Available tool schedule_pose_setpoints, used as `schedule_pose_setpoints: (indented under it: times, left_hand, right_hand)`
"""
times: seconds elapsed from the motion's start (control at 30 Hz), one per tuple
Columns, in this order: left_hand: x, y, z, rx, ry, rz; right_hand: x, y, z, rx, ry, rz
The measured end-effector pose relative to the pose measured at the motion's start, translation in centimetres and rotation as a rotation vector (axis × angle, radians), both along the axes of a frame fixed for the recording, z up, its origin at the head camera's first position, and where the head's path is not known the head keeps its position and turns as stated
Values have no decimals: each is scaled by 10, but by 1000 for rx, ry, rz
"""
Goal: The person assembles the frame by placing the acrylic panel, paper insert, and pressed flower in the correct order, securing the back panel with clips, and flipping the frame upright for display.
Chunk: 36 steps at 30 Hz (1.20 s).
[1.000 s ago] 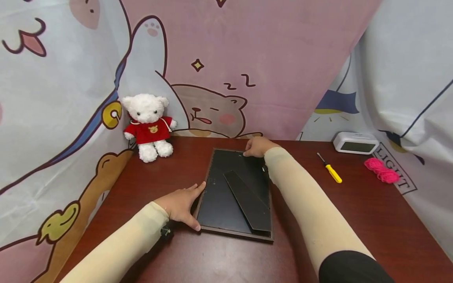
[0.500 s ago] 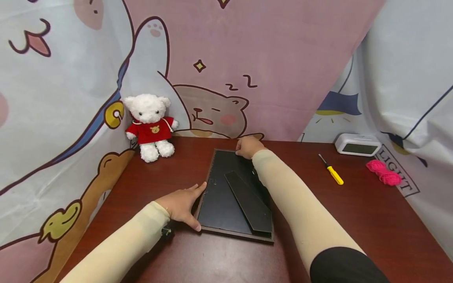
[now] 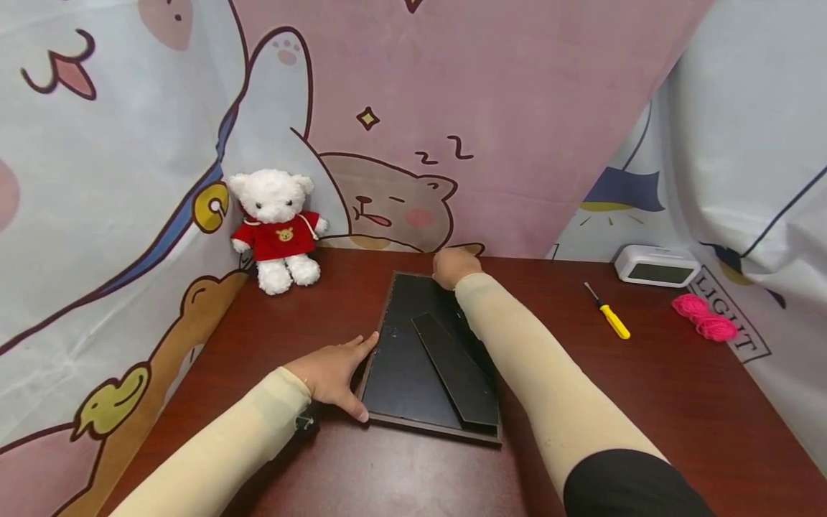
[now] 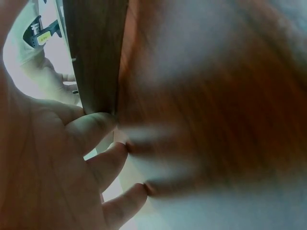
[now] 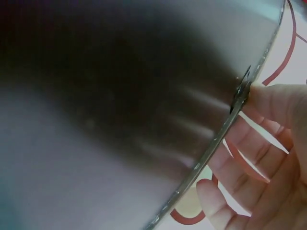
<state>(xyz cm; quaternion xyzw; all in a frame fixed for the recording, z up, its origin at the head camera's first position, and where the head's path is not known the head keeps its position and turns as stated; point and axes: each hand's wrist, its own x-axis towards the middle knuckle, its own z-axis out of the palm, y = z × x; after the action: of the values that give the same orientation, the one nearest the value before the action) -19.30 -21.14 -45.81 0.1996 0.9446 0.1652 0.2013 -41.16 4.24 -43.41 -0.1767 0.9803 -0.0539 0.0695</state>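
A picture frame (image 3: 398, 384) lies back side up on the brown table, its black backing board (image 3: 403, 359) showing. The slanting black stand leg (image 3: 452, 370) is attached to that board. My left hand (image 3: 332, 373) braces the frame, fingers spread along its left side and thumb at the near left corner; its fingertips (image 4: 103, 127) touch the frame's side in the left wrist view. At the far edge, my right hand (image 3: 455, 267) grips the frame's rim. Its thumb meets a small dark tab (image 5: 241, 93) in the right wrist view, with the other fingers along the outer side.
A white teddy bear (image 3: 274, 237) in a red top sits at the back left. To the right lie a yellow-handled screwdriver (image 3: 610, 316), a pink yarn skein (image 3: 704, 317) and a white digital clock (image 3: 657, 266). Printed cloth (image 3: 517, 129) hangs behind the table.
My right hand has shifted left along the frame's far edge, then stayed there, its fingers drawing in slightly. The left hand and the frame hold their place.
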Motion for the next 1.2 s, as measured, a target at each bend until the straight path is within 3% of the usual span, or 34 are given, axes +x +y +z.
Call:
schedule_pose_setpoints:
  times: [0.17, 0.27, 0.4, 0.5, 0.63, 0.8, 1.0, 1.2]
  left_hand:
    - [1, 0, 1, -4, 6, -1]
    - [0, 1, 1, -5, 0, 0]
    - [-1, 2, 1, -5, -6, 3]
    - [-2, 2, 0, -7, -5, -2]
    - [-2, 2, 0, -10, -4, -2]
    - [-2, 1, 2, -11, -12, 0]
    - [0, 1, 6, -13, -17, 8]
    - [3, 2, 4, -9, -24, 14]
  right_hand:
    - [-3, -3, -2, 2, 3, -27]
    - [-4, 0, -3, -8, -9, 1]
    - [-3, 11, -4, -67, -29, 56]
    - [5, 22, -2, -134, -55, 39]
    - [27, 40, 7, -186, -90, 3]
    - [63, 65, 17, -241, -128, 23]
    - [115, 88, 18, -325, -195, 15]
    - [161, 104, 15, -337, -251, -4]
